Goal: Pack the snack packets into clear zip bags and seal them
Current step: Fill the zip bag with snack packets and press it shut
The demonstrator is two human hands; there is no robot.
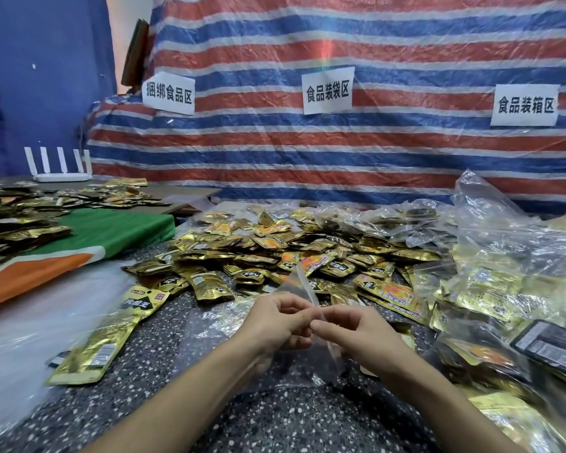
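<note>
My left hand (280,320) and my right hand (353,331) meet at the middle of the speckled table, both pinching the edge of an empty clear zip bag (303,286) that stands up between the fingertips. Its lower part (327,358) hangs under my right hand. Just beyond my hands lies a wide heap of gold snack packets (275,253). A long gold packet (105,335) lies flat to the left of my left forearm.
Filled clear bags of packets (504,289) pile up at the right. More gold packets (17,230) lie on a green and orange cloth (118,230) at the left. A white router (59,168) stands at the back left. A striped tarp with paper signs (328,89) forms the backdrop.
</note>
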